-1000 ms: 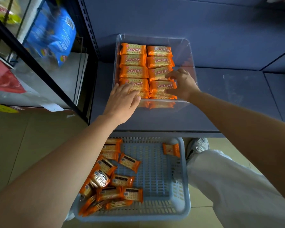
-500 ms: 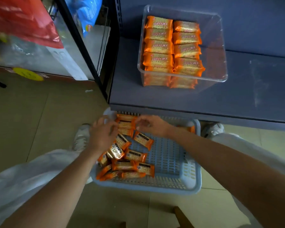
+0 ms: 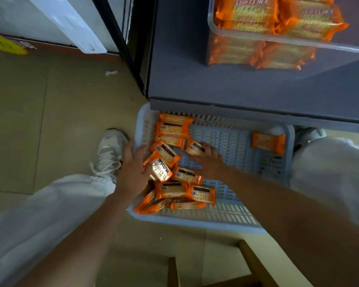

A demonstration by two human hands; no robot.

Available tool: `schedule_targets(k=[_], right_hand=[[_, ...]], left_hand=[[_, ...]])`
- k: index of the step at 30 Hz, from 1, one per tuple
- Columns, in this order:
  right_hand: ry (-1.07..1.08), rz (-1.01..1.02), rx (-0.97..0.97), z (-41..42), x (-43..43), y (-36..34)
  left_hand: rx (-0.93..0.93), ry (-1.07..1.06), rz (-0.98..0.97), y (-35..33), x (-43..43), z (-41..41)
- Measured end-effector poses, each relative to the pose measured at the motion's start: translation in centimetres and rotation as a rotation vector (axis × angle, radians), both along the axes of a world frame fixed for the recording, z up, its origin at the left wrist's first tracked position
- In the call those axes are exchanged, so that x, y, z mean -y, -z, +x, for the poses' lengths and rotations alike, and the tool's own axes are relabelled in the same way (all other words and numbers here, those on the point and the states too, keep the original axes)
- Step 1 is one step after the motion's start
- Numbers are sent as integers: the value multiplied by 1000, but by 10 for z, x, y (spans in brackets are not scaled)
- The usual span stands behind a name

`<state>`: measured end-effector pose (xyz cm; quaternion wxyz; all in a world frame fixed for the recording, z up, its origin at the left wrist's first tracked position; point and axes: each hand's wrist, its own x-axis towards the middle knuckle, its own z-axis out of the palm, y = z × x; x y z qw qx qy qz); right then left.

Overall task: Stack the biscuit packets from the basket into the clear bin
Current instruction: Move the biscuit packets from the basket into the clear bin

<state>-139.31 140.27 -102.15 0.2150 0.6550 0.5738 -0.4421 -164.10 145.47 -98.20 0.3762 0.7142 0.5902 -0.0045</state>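
Clear bin [image 3: 257, 37] on counter, back from front edge: 2 rows of biscuit packets [image 3: 255, 13], layered. Basket [image 3: 195, 223] on floor below; heap [image 3: 174, 190] along its left side, 1 lone packet [image 3: 267, 142] by right rim. Left hand [image 3: 133, 168] spread open on heap. Right hand [image 3: 210, 162] over 1 packet, grip unclear. Good share unstacked, I'd judge.

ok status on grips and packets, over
Left grip open, at loose orange biscuit packets in pale blue slotted plastic basket. Right grip touching one, closure unclear. Clear plastic bin part filled. Nothing blocking.
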Motion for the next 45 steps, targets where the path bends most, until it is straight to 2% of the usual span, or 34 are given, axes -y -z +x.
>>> schedule_targets(k=[2,5,10,13,16,17,18,21,23,25,29,34,40,45], right_hand=[[-45,121,44,0,4,3],[-12,222,-51,11,7,1],[185,140,-366,24,6,-14],[374,95,-525,25,1,-34],[555,66,-619,24,-4,-56],[642,44,-634,21,-8,-65],[733,11,-639,19,-12,-73],[877,-65,-668,14,-21,-94],[896,-106,-744,16,-21,-103],[931,-154,-801,20,-20,-112],[958,-183,-893,27,-19,-122],[844,-39,-805,34,-18,-118],[732,26,-769,34,-17,-125],[728,72,-855,29,-19,-135]], left_hand=[[2,-23,27,2,2,4],[-12,-38,61,0,3,9],[-101,7,32,-10,-2,11],[-185,54,118,-22,-3,18],[-95,116,224,-36,-3,31],[-19,116,205,-37,-2,36],[75,69,98,-40,-2,43],[314,-177,-356,-54,0,68],[353,-326,-512,-61,-1,81],[369,-397,-551,-64,-3,86],[406,-377,-512,-71,-4,81],[497,-449,-525,-81,-7,79],[573,-470,-541,-90,-5,82],[629,-417,-531,-102,-4,87]])
